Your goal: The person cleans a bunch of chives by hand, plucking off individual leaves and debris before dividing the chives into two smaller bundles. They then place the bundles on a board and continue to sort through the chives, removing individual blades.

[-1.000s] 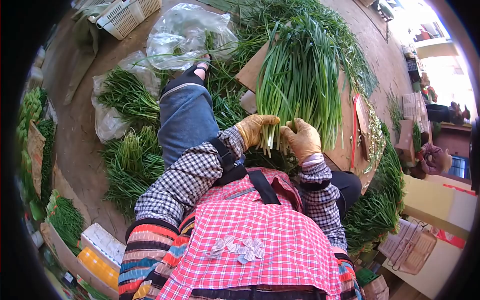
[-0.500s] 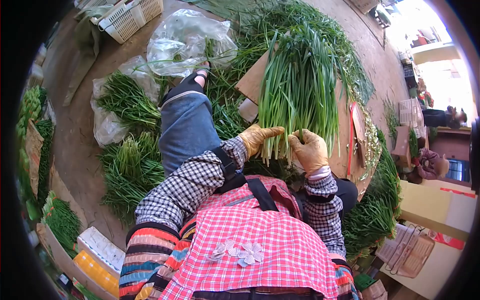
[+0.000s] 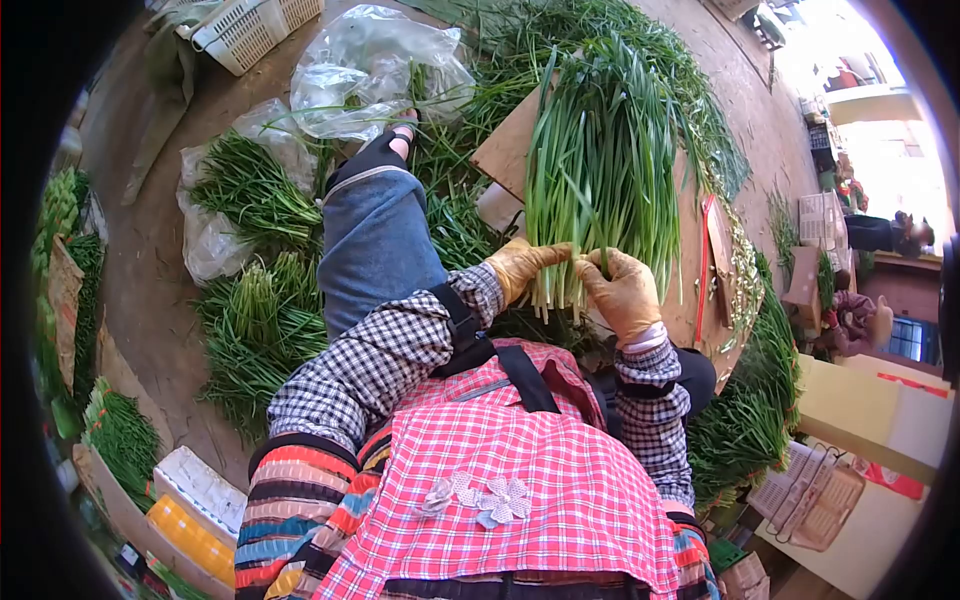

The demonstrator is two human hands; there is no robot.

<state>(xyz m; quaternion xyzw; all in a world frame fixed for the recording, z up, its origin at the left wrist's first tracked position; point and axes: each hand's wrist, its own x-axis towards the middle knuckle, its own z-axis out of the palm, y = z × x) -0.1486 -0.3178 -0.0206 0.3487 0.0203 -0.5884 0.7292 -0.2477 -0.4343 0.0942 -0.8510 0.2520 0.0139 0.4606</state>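
Note:
A thick layer of garlic chives (image 3: 620,150) lies with its pale stalk ends toward me on a brown board (image 3: 508,150). My left hand (image 3: 522,270), in a yellowish glove, is at the left of the cut ends, its fingers pinched on a chive stalk. From the right, my gloved right hand (image 3: 624,295) meets it with thumb and forefinger closed on the same stalk end. The fingertips of both hands nearly touch. A lighter leaf slants across the pile down to them.
Bundled greens (image 3: 262,310) and plastic bags (image 3: 375,75) lie on the floor to the left. More bundles (image 3: 745,425) sit at the right. A red strip (image 3: 704,260) edges the board. A white crate (image 3: 250,35) stands far left; another person (image 3: 856,315) is far right.
My right hand has risen slightly, and its fingertips have met the left hand's at the stalk ends. A single chive leaf now slants over the pile.

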